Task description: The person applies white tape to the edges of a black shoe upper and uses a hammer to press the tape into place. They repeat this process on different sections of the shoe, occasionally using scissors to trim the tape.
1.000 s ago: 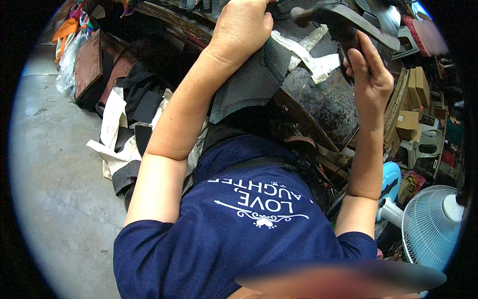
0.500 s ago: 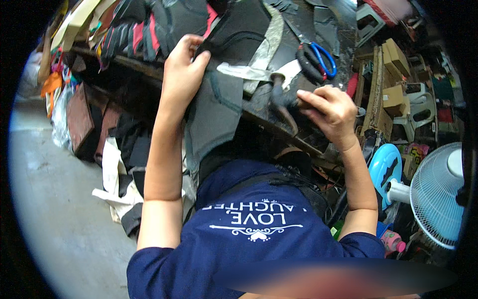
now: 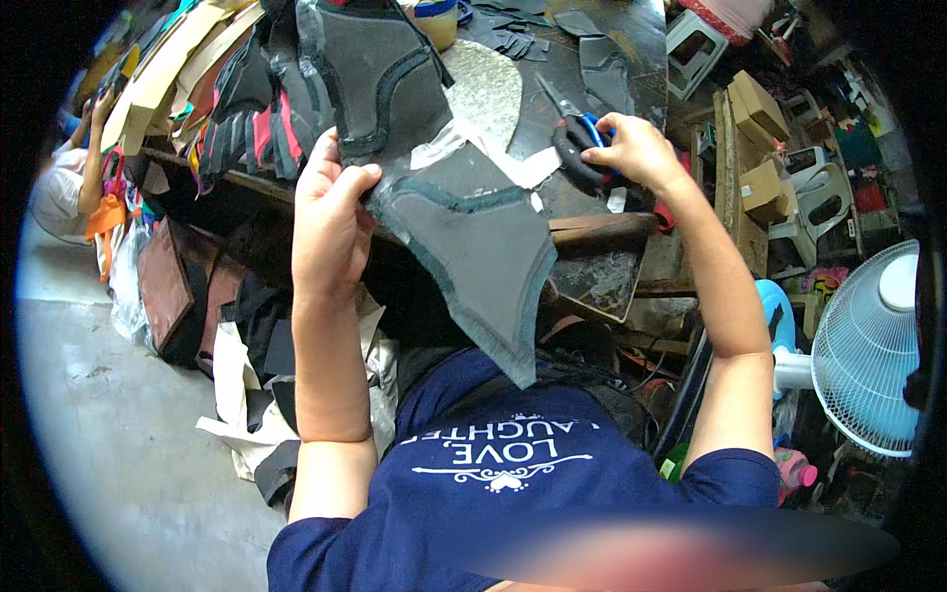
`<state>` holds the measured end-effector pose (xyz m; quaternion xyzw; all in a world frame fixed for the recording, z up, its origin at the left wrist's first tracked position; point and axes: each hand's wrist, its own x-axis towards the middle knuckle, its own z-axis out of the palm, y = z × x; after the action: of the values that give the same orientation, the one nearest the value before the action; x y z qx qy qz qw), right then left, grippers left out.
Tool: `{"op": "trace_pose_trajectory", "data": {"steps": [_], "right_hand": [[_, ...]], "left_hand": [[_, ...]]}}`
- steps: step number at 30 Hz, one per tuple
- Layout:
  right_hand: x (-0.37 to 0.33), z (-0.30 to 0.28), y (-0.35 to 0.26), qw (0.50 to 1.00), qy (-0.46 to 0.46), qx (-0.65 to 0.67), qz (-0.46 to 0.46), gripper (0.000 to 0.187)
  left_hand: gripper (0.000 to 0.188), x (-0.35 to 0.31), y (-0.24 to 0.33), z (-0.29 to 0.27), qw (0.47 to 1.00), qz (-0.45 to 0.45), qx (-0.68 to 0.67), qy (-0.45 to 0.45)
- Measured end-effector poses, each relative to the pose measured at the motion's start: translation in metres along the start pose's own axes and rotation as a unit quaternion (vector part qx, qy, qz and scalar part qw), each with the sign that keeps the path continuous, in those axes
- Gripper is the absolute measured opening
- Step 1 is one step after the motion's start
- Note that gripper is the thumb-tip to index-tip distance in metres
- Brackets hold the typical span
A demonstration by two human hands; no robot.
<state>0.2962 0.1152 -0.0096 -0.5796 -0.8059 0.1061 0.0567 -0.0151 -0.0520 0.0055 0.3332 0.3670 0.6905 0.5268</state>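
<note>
My left hand pinches the edge of a dark grey shoe upper piece between thumb and fingers. Its folded, darker borders show, and one pointed end hangs toward my lap. My right hand is at the blue and black handles of a pair of scissors, its fingers closed around the blue loop. The blades lie over the dark table, pointing away to the far left. Another dark grey upper piece lies just beyond my left hand, with white strips showing beside the held piece.
Stacks of black and red pieces line the table's left side. A pale round slab and a jar sit farther back. To the right are cardboard boxes, stools and a fan. Another person is at far left.
My right hand has left a dark hammer-like tool and moved up to the scissors. My left hand has shifted slightly left and nearer, and the upper piece has swung to the right.
</note>
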Motion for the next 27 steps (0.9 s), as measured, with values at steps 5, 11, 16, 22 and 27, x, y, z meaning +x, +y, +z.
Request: {"op": "trace_pose_trajectory", "data": {"steps": [5, 11, 16, 22, 27], "right_hand": [[-0.015, -0.024, -0.003, 0.928, -0.103, 0.345, 0.092, 0.019], [-0.109, -0.021, -0.021, 0.751, -0.206, 0.626, -0.022, 0.044], [-0.144, -0.013, -0.037, 0.678, -0.335, 0.653, -0.047, 0.083], [-0.143, -0.003, -0.055, 0.707, -0.323, 0.629, -0.029, 0.081], [-0.139, 0.001, -0.07, 0.747, -0.258, 0.613, -0.021, 0.078]], "left_hand": [[0.048, 0.004, -0.014, -0.002, 0.999, 0.011, 0.013, 0.029], [0.035, 0.009, -0.026, -0.001, 0.999, -0.004, -0.014, 0.03], [0.035, 0.011, -0.031, 0.004, 0.997, 0.003, -0.047, 0.056], [0.04, 0.002, -0.033, 0.001, 0.999, -0.02, -0.033, -0.037], [0.042, 0.001, -0.041, 0.009, 0.999, -0.018, -0.03, -0.011]]}}
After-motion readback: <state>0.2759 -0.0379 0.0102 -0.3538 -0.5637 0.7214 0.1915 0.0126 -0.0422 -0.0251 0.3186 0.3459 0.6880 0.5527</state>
